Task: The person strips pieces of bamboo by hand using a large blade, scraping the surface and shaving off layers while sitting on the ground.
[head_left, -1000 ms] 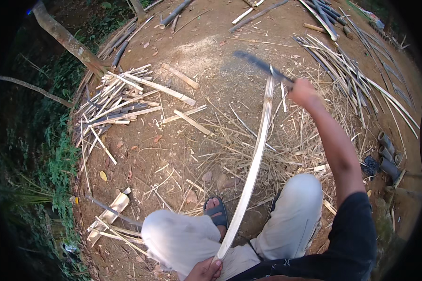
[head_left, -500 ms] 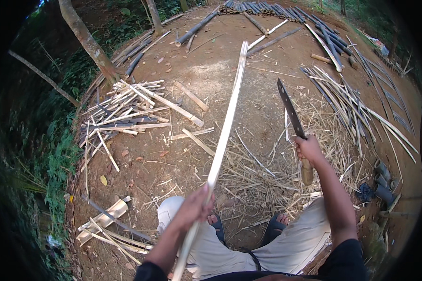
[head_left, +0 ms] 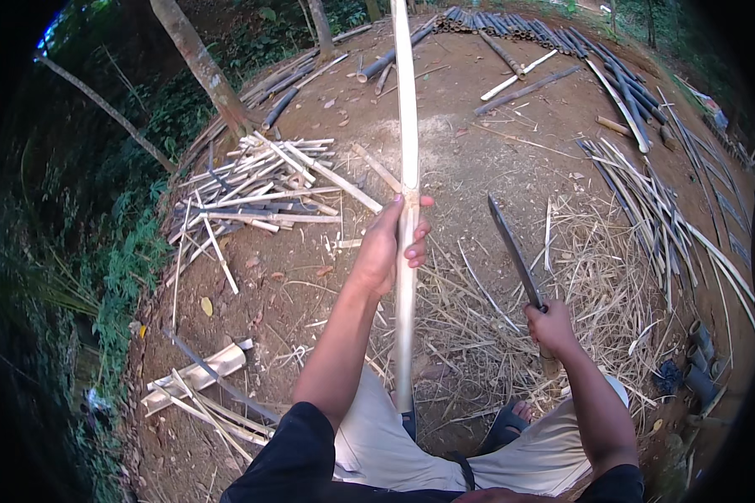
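A long pale split bamboo strip stands nearly upright in front of me, its top reaching the upper edge of the view. My left hand is wrapped around it just below a node, with the fingertips showing on its right side. The strip's lower end comes down near my left foot. In my right hand is a machete, gripped by its wooden handle, the dark blade pointing up and away to the left. The blade is apart from the strip, above a litter of bamboo shavings.
At left lies a heap of short bamboo pieces; nearer are a split bamboo section and a saw-like blade. Long strips are piled at right. Dark bamboo poles lie at the back. A tree trunk rises at far left.
My left hand has moved up and forward, and the strip has swung from leaning to nearly upright. The machete stays in my right hand, slightly lower. The view has shifted a little left.
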{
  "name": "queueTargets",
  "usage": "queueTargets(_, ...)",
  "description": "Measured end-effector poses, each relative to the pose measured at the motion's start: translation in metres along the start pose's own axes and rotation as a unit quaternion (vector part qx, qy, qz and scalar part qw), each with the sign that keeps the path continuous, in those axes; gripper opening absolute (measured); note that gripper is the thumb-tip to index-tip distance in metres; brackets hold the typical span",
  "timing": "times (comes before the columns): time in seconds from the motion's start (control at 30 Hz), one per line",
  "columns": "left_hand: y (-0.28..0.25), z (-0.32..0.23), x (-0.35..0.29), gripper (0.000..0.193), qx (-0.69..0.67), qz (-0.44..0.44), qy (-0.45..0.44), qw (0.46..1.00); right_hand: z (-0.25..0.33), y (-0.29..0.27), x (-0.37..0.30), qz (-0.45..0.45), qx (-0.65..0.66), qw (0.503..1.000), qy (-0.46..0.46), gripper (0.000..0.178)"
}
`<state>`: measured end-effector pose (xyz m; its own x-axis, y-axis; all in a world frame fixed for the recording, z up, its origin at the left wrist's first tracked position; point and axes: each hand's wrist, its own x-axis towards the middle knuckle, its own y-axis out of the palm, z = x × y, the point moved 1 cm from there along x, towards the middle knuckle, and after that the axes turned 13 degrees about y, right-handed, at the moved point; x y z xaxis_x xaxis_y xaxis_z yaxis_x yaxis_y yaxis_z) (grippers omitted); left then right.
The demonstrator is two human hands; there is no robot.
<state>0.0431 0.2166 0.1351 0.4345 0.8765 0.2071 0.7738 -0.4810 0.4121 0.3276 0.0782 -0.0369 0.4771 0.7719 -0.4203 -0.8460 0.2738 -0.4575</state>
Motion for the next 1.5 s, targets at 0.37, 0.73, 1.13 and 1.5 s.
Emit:
queueTargets(0.37,0.001,0.022,-0.018,0.042,0.085,-0.064,0.0,0.994,0.053,0.008,-0.039,-0.078,-0.055,0.977,-0.192,0.027)
queueTargets(0.73,0.018,0.06,-0.075,0.041,0.314,0.039,-0.06,0.947,0.057,0.003,-0.067,-0.105,-0.125,0.917,-0.364,0.025)
queueTargets(1.13,0.009,0.195,-0.195,0.027,0.267,-0.031,-0.319,0.909,-0.031,0.056,-0.103,0.16,-0.329,0.922,-0.129,0.026)
queueTargets(1.5,0.0,0.132,-0.311,0.026,-0.143,-0.122,-0.526,0.83,-0.091,0.076,-0.159,0.235,-0.375,0.878,-0.184,0.036)
